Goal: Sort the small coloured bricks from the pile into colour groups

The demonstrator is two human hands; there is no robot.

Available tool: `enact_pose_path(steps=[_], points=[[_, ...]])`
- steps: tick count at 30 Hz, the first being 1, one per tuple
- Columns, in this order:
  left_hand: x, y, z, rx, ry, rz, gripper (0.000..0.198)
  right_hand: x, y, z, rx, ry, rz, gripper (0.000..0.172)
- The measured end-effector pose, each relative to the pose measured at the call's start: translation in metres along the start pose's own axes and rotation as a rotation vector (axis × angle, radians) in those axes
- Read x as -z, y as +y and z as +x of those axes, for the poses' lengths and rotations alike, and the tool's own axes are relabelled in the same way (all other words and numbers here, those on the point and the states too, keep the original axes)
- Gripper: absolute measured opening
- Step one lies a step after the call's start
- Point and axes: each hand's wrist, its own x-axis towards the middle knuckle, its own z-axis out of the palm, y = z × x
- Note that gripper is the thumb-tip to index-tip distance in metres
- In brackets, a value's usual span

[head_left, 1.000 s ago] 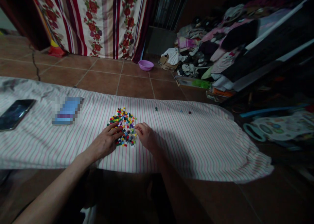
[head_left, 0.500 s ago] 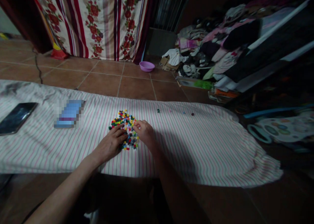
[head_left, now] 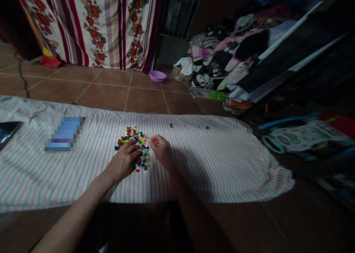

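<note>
Head camera view: A person's two bare hands work at a pile of small coloured pieces (head_left: 144, 159) on a striped, cloth-covered worktop (head_left: 235, 164). The left hand (head_left: 124, 161), reaching in from the lower left, lies palm down over the pile's left and middle, its grip loosely spread and its fingers extended toward the right. The right hand (head_left: 161, 148), coming from the lower right, is at the pile's right edge, fingers curled, thumb and fingertips drawn close together; whether that grip pinches a piece is too small to tell.

Partly hidden under the left hand, the pile stretches longest from far to near, its long axis running roughly with the worktop's stripes and its far end leaning left. Single pieces lie at mixed angles. Well to the right, near the far edge, dark green pieces (head_left: 171, 125), a pink piece (head_left: 184, 125), a blue piece (head_left: 198, 127) and a dark piece (head_left: 207, 127) form a spaced row from left to right.

Half a second earlier, the right hand's fingertips were over the pile's right side; now they are at its border. The row is unchanged. The view has swung right, cutting off more of a black device (head_left: 7, 132) at the left edge.
</note>
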Motion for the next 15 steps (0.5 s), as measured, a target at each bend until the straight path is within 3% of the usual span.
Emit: enact_pose_path(steps=[9,15], points=[[-0.005,-0.004,0.004,0.019,0.015,0.017,0.041,0.034,0.049,0.013,-0.189,0.21,0.176,0.017],[-0.01,-0.006,0.005,0.019,-0.008,0.022,0.045,0.057,0.074,0.032,-0.226,0.269,0.045,0.02]])
